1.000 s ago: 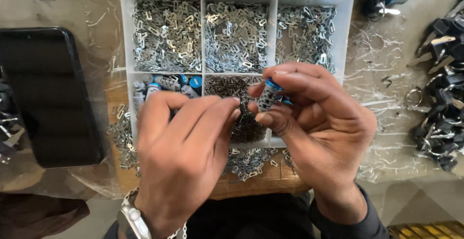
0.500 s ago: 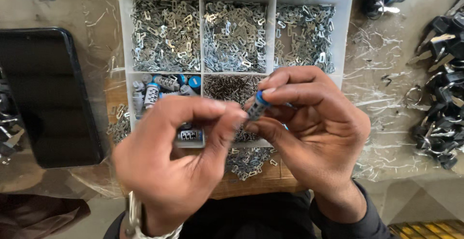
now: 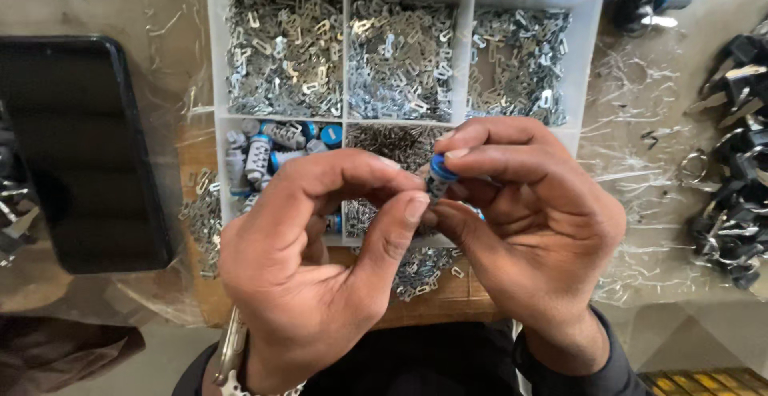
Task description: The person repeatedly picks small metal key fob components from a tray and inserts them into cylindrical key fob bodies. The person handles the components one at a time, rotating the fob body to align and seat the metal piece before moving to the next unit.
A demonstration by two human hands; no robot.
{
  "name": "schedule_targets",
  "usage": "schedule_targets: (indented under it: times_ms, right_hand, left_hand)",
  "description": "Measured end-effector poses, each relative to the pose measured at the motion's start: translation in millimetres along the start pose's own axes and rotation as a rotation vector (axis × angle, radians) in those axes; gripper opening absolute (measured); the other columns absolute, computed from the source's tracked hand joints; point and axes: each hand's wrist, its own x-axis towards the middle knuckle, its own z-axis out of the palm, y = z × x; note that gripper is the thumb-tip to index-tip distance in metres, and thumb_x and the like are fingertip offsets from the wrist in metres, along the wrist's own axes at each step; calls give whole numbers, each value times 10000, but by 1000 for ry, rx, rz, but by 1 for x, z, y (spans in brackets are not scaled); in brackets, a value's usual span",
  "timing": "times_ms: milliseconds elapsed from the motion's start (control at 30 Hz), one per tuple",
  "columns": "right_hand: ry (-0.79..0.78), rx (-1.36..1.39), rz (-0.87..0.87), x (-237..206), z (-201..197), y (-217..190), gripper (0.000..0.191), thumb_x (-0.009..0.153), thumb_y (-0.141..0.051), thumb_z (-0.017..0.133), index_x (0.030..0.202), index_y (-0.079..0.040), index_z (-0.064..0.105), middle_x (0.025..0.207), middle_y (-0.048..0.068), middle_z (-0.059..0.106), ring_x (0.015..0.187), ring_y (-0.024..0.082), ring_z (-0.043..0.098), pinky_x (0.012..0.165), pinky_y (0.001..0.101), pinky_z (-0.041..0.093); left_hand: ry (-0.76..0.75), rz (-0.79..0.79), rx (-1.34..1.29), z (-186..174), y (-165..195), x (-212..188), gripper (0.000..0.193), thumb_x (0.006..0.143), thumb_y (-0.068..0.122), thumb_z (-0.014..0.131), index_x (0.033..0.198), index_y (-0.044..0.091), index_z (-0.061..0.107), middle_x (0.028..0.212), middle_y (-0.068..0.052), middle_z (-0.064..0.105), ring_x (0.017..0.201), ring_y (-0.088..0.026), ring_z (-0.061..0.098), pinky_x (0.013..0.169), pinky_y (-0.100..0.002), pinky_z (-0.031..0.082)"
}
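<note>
My right hand [image 3: 528, 220] pinches a small cylinder with a blue cap [image 3: 439, 174] between thumb and fingers, held just above a white compartment tray [image 3: 596, 52]. My left hand [image 3: 312, 268] meets it from the left, thumb and forefinger tips pressed against the cylinder's lower end; whether a tiny metal piece sits between them is hidden. Both hands hover over the tray's front middle compartment of small dark metal bits [image 3: 392, 140]. A metal watch band [image 3: 232, 356] circles my left wrist.
The tray's back compartments hold several small silver metal plates [image 3: 280, 52]. More blue-capped cylinders [image 3: 264, 152] lie in the front left compartment. A black rectangular tray [image 3: 72, 148] is at left, dark metal parts [image 3: 736, 164] at right, loose plates [image 3: 204, 212] on crinkled plastic.
My left hand's fingers have uncurled from over the cylinder, and now only thumb and forefinger tips touch it. The right hand has turned the cylinder slightly, its blue cap now showing.
</note>
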Motion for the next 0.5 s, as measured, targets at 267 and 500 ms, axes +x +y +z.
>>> schedule_targets:
  times_ms: [267,500]
  right_hand:
    - [-9,105,-30,0,-5,2,274,983,142,762,1210,95,616,1310,195,616,1172,171,701,1025,272,666]
    - [-7,94,-10,-2,-2,0,278,952,143,755,1191,106,617,1305,205,607,1180,190,700,1023,293,669]
  left_hand:
    - [-152,470,769,-3,4,14,271,795,2,829,1044,4,722,936,-101,737,809,-326,659,714,-398,510]
    - [-9,124,271,2,6,2,199,898,0,801,1054,27,680,964,-41,749,857,-173,778,764,-286,613]
